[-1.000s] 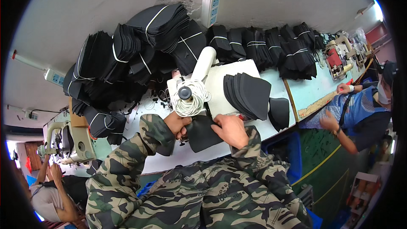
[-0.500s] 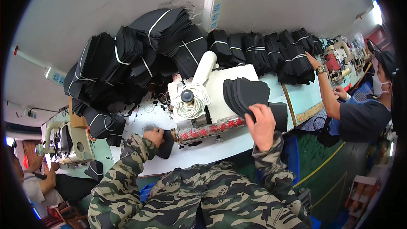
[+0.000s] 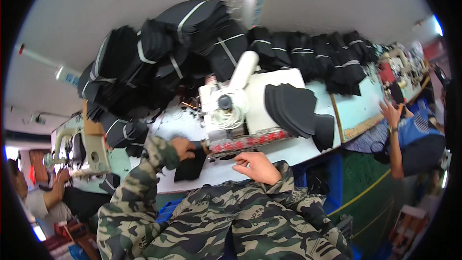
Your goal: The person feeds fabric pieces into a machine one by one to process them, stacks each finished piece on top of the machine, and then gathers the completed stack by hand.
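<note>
My left hand (image 3: pixel 182 148) has curled fingers on a flat black cut piece (image 3: pixel 188 167), at the left end of a white bench machine (image 3: pixel 250 86). The piece hangs toward the table's front edge. My right hand (image 3: pixel 260 167) is in front of the machine's red-marked front bar (image 3: pixel 245 143), holding nothing, its thumb and fingers apart. A fanned stack of black cut pieces (image 3: pixel 291 108) lies on the machine's white top, with another black piece (image 3: pixel 324 131) beside it at the right. A coil of white cord (image 3: pixel 226 115) sits around a black knob on the machine.
Bundles of black pieces tied with white bands (image 3: pixel 192 24) are heaped along the wall. A power strip (image 3: pixel 254 2) hangs above. Blue crates (image 3: pixel 332 180) stand below the table at right. Co-workers sit at machines at the left (image 3: pixel 41 200) and right (image 3: pixel 409 137).
My right hand has left the fanned stack and moved left and nearer to me. My left hand has shifted slightly with the black piece. The view has tilted. The right co-worker's arm has drawn back.
</note>
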{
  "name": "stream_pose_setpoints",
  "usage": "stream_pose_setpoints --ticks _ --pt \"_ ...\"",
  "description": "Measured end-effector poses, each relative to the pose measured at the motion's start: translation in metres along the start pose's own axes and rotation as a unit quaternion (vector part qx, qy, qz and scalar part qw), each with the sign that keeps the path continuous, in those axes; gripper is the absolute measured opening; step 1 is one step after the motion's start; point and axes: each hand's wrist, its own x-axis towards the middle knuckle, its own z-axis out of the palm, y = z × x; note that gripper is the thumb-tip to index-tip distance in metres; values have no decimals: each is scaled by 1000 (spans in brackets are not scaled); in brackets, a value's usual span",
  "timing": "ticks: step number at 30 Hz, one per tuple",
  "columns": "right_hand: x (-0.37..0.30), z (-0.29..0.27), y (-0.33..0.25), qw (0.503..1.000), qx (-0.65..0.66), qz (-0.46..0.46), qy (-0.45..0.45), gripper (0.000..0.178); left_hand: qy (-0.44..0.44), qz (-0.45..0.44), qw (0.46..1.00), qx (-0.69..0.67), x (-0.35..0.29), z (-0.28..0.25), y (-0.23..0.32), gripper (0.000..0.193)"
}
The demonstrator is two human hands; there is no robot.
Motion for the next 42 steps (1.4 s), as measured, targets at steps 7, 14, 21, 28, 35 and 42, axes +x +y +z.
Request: stream_pose_setpoints --ticks 7,14,21,28,35,42 --pt "-1 -3 6 998 3 42 38 26 124 -125 959 222 -1 50 -22 19" --pt "4 6 16 997 35 58 29 27 303 -14 924 234 -6 67 -26 18" --pt "4 16 25 996 68 48 18 31 305 -21 925 226 -6 56 -17 16" --pt "12 22 3 994 110 11 23 27 -81 26 921 -379 -14 -43 63 12" --pt "34 19 -2 963 249 80 69 15 -40 -24 849 -527 11 -15 64 24" --pt "35 -18 -14 978 -94 -21 184 15 -51 -83 926 -364 43 -30 52 24"
